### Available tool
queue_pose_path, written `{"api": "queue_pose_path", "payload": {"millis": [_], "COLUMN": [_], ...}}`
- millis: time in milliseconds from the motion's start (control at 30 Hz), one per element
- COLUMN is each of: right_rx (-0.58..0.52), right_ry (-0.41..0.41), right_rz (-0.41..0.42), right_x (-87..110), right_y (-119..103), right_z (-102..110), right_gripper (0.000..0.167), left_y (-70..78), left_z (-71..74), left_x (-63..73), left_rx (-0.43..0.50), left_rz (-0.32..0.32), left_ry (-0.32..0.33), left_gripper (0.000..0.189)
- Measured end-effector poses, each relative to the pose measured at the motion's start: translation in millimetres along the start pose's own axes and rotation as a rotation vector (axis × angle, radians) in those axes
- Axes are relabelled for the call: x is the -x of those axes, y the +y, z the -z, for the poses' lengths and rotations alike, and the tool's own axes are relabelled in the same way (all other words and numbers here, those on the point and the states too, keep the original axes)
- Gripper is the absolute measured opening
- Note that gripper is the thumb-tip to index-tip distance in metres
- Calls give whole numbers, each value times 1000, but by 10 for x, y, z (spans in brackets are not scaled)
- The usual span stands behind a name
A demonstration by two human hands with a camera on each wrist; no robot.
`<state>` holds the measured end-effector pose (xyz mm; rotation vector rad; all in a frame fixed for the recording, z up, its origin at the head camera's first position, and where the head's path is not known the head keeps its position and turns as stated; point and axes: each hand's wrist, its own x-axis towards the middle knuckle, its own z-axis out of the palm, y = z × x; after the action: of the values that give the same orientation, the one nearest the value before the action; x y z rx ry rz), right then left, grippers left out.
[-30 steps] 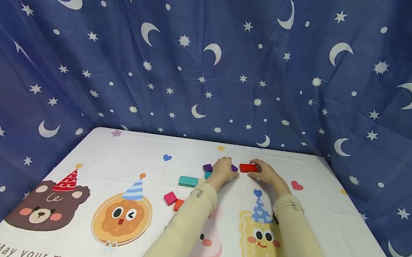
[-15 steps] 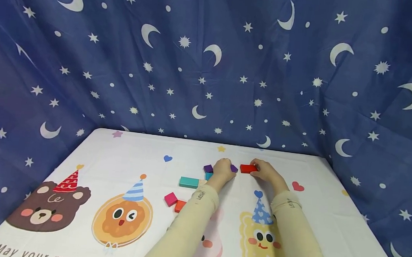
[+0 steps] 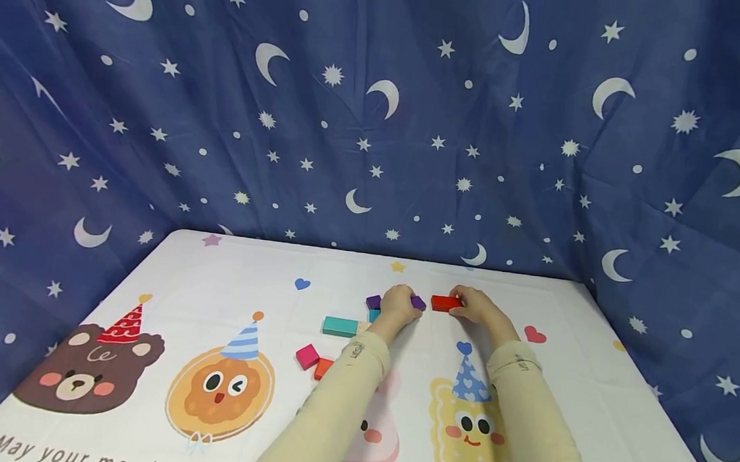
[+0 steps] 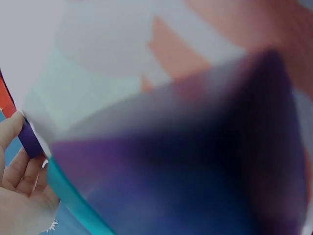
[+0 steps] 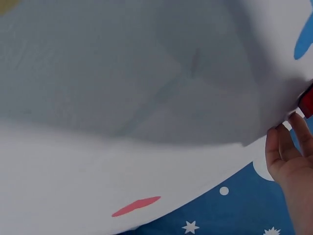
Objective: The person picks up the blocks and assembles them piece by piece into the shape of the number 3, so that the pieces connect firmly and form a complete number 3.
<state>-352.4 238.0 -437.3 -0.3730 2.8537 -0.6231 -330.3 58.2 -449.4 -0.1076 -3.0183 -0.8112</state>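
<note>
My left hand (image 3: 398,306) pinches a purple block (image 3: 418,303) between thumb and fingers near the far side of the table. The left wrist view shows that purple block (image 4: 30,141) between the thumb and the curled fingers. A short way to the right, my right hand (image 3: 478,308) holds the right end of a red block (image 3: 445,303), which lies flat. Only a corner of the red block (image 5: 307,102) enters the right wrist view, beside the fingertips. A small gap separates the purple and red blocks.
Left of my left hand lie a dark purple block (image 3: 374,302), a blue block (image 3: 373,315) and a long teal block (image 3: 339,326) touching a pale wooden one (image 3: 362,327). Nearer me are a pink block (image 3: 307,356) and an orange block (image 3: 323,369), partly behind my left sleeve.
My right hand's thumb and fingers have drawn in on the red block's right end. My left thumb has pulled in against the purple block. The blocks have hardly moved.
</note>
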Motion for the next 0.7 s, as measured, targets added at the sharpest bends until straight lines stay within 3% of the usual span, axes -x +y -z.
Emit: {"api": "queue_pose_path", "payload": {"millis": [433,700], "right_rx": [-46,-64], "right_ry": [5,1], "right_rz": [-24,-84], "right_x": [67,73], "right_y": [-11,-92], "right_z": [-1,1], "right_gripper": [27,26], "left_y": [79,164], "left_z": [34,159], "left_x": [12,48], "left_rx": [16,35], "left_rz": [15,-11], "left_ry": [-28,-30], "left_gripper": [30,27]}}
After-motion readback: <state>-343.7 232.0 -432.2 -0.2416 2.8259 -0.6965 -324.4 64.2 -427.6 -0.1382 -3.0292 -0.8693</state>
